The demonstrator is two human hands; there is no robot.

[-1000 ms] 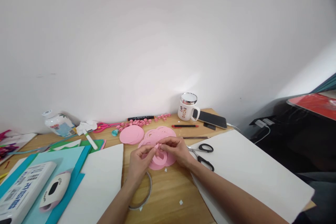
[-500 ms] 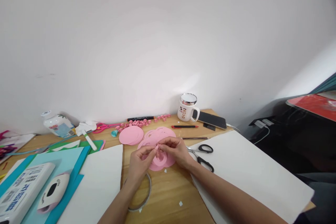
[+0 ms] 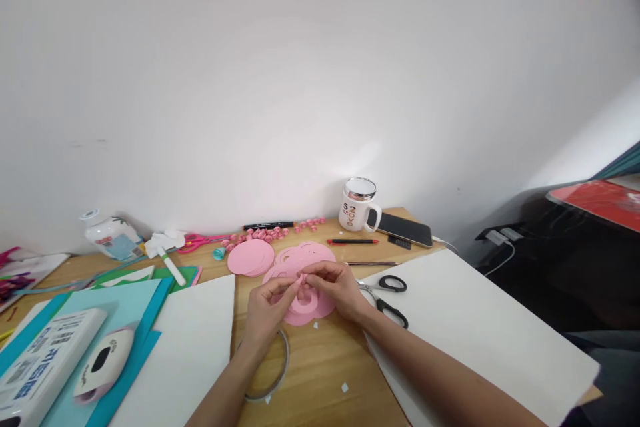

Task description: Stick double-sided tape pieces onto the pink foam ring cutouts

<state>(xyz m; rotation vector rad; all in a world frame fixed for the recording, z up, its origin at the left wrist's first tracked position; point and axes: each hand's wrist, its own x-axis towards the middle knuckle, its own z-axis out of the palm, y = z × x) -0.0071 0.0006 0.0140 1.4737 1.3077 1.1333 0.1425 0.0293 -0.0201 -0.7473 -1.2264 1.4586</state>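
Note:
My left hand (image 3: pixel 269 312) and my right hand (image 3: pixel 334 285) meet over the middle of the wooden table (image 3: pixel 320 373). Their fingertips pinch a small pink paper piece (image 3: pixel 301 280) between them. Beneath them lies a pile of pink paper rings (image 3: pixel 304 307). A stack of pink paper discs (image 3: pixel 250 257) lies just behind to the left. A row of small pink rolled paper pieces (image 3: pixel 265 233) runs along the wall. A roll of thin tape (image 3: pixel 277 373) lies under my left wrist.
Black scissors (image 3: pixel 387 293) lie right of my right hand, on the edge of a white board (image 3: pixel 480 333). Another white sheet (image 3: pixel 195 347), blue paper (image 3: pixel 125 307), a paper punch (image 3: pixel 103 363), a mug (image 3: pixel 356 204), a phone (image 3: pixel 405 228), pens and pink scissors (image 3: pixel 200 240) surround the spot.
Both hands stay in place over the pink rings; only the fingers shift slightly on the small pink piece.

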